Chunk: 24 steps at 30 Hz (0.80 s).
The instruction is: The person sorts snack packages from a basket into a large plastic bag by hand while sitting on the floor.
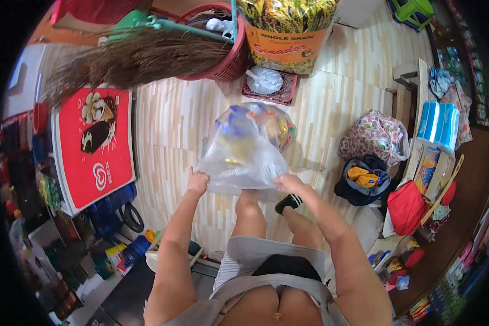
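Observation:
A large clear plastic bag (244,163) with blue and yellow packets inside is stretched between my two hands. My left hand (198,180) grips one corner of its mouth, the thumb pointing up. At the opposite corner, my right hand (289,183) pinches the plastic. The bag's edge spans the gap in front of my knee. Just behind it, partly covered, a second filled bag (279,124) with colourful packets sits on the tiled floor (167,134).
Ahead stand a red plastic basket (224,67) with a broom (146,57), a sack of rice (287,40) and a small white bag (264,80) on a red crate. A red freezer lid (95,163) is at left. Right are a patterned bag (371,134), a dark bag (362,181) and a wooden bench (421,89).

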Available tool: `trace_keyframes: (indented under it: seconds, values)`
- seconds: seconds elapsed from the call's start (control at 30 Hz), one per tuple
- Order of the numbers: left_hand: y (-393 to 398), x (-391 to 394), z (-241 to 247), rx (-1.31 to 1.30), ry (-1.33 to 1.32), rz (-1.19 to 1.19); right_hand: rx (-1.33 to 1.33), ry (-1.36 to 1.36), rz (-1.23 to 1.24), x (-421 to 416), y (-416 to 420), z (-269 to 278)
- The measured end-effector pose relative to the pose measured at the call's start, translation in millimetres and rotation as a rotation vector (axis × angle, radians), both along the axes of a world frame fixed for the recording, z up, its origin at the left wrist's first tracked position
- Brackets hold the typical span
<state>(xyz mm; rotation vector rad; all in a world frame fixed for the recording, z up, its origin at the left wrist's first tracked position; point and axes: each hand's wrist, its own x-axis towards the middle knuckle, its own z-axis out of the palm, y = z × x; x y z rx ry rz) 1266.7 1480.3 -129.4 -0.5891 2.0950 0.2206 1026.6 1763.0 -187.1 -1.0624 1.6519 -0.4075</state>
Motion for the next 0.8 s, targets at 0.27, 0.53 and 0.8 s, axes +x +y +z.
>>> trace_keyframes:
  seconds: [0.27, 0.53, 0.8]
  values:
    - [-4.1, -61.2, -45.0, 0.281, 0.529, 1.006, 0.076, -0.224, -0.367, -140.4, 15.3, -3.9]
    - [-17.3, -121.0, -172.3, -0.21, 1.025, 1.056, -0.192, 0.192, -0.391, -106.5, -77.0, -74.0]
    - [-68.5, -187.4, -205.0, 1.274, 1.191, 1.585, -0.399, -0.539, -0.568, -103.9, -135.6, -175.9]
